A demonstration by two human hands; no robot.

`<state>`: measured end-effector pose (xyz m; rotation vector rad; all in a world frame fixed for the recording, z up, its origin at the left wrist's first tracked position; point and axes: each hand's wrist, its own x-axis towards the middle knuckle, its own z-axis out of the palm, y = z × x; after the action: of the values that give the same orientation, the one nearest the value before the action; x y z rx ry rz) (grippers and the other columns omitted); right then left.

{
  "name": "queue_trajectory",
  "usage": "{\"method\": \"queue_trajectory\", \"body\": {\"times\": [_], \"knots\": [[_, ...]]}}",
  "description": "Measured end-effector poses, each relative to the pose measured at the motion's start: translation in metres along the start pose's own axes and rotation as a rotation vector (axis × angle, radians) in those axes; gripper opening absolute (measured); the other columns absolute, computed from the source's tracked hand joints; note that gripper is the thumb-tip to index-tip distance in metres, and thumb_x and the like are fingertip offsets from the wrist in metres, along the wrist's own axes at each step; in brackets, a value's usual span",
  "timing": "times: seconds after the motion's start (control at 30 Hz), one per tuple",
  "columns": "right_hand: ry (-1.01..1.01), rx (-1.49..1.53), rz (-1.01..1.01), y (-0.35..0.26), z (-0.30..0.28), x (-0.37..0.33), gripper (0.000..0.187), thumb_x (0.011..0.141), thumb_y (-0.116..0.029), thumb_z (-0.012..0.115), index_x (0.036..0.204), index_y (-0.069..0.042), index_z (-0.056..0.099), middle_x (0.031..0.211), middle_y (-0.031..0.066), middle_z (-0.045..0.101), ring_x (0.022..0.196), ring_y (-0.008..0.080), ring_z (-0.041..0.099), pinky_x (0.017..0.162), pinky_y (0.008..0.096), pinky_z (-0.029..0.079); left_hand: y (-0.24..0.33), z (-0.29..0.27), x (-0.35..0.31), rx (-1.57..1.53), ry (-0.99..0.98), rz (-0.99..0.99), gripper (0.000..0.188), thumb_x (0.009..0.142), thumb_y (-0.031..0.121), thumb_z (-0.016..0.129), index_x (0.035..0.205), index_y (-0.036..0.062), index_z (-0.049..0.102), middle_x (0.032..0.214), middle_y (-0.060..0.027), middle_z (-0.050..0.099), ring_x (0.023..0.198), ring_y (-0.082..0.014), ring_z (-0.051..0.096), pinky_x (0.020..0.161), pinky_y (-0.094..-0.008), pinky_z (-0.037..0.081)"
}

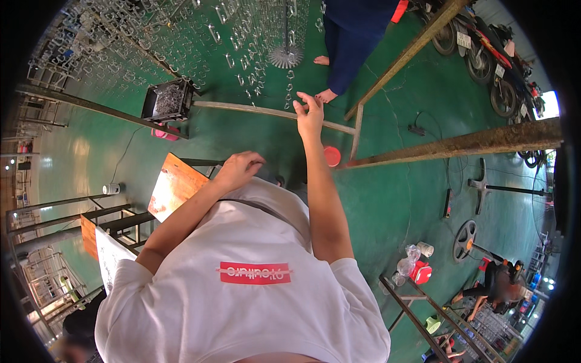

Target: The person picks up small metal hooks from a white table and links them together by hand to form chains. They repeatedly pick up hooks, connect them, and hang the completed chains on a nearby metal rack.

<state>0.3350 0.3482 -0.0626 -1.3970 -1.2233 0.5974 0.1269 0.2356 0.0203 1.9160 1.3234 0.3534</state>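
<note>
My right hand (310, 115) is raised at the end of my outstretched forearm, its fingers apart and nothing visible in them. Close to its left side hangs a strand of metal links (288, 91), apart from the fingers as far as I can see. My left hand (241, 170) is held lower, in front of my waist, with its fingers curled together. Whether those fingers hold anything small is hidden. Many more strands of shiny metal links (239, 54) hang ahead and to the left, above the green floor.
A dark bin of small metal pieces (169, 100) stands beyond a wooden board (175, 187) on my left. Metal bars (260, 109) cross ahead and right. Another person's dark trousers (351, 42) show ahead. A red round object (331, 156) lies right of my forearm; motorbikes (484, 57) stand far right.
</note>
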Motion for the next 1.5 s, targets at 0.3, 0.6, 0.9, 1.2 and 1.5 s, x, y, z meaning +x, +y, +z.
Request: {"method": "queue_trajectory", "body": {"times": [0.3,0.6,0.9,1.2,1.5], "knots": [[-0.150,-0.113,0.042,0.001,-0.010,0.010,0.030,0.075,-0.008,0.076,0.104,-0.015,0.070,0.103,0.0064,0.055,0.080,0.0192,0.058,0.073,0.0339,0.050,0.000,0.001,-0.005,0.007,0.008,-0.033,0.017,0.087,0.013,0.059,0.100,0.0066,0.068,0.097,-0.0123,0.068,0.086,-0.0284,0.066,0.080,-0.0387,0.052],[-0.091,-0.191,0.160,0.013,-0.018,-0.014,0.022,0.075,-0.018,0.078,0.094,-0.013,0.070,0.103,0.0048,0.058,0.084,0.0215,0.060,0.074,0.0361,0.050,-0.007,0.005,0.002,0.024,-0.004,0.030,0.017,0.087,0.014,0.058,0.100,0.0076,0.068,0.098,-0.0114,0.068,0.086,-0.0288,0.067,0.080,-0.0389,0.052],[0.085,-0.194,0.069,0.017,-0.007,-0.011,0.011,0.079,-0.017,0.075,0.086,-0.010,0.070,0.094,0.0056,0.060,0.086,0.0244,0.062,0.072,0.0375,0.049,-0.017,-0.004,0.010,0.056,-0.026,0.063,0.016,0.087,0.011,0.061,0.101,0.0049,0.067,0.098,-0.0128,0.068,0.083,-0.0282,0.067,0.076,-0.0362,0.054],[0.132,-0.207,0.051,0.019,0.007,-0.009,0.013,0.079,-0.014,0.074,0.089,-0.011,0.066,0.093,0.0060,0.058,0.079,0.0235,0.060,0.070,0.0372,0.049,-0.028,-0.020,0.018,0.048,-0.057,0.063,0.017,0.087,0.011,0.061,0.102,0.0053,0.067,0.098,-0.0124,0.068,0.083,-0.0276,0.067,0.076,-0.0364,0.054],[0.182,-0.197,0.105,-0.006,0.015,-0.029,0.019,0.080,-0.011,0.074,0.095,-0.012,0.063,0.097,0.0066,0.057,0.078,0.0234,0.059,0.070,0.0376,0.048,-0.090,-0.029,0.050,0.203,-0.354,-0.028,0.022,0.084,0.017,0.058,0.100,0.0087,0.070,0.095,-0.0144,0.070,0.088,-0.0329,0.067,0.078,-0.0413,0.053]]}}
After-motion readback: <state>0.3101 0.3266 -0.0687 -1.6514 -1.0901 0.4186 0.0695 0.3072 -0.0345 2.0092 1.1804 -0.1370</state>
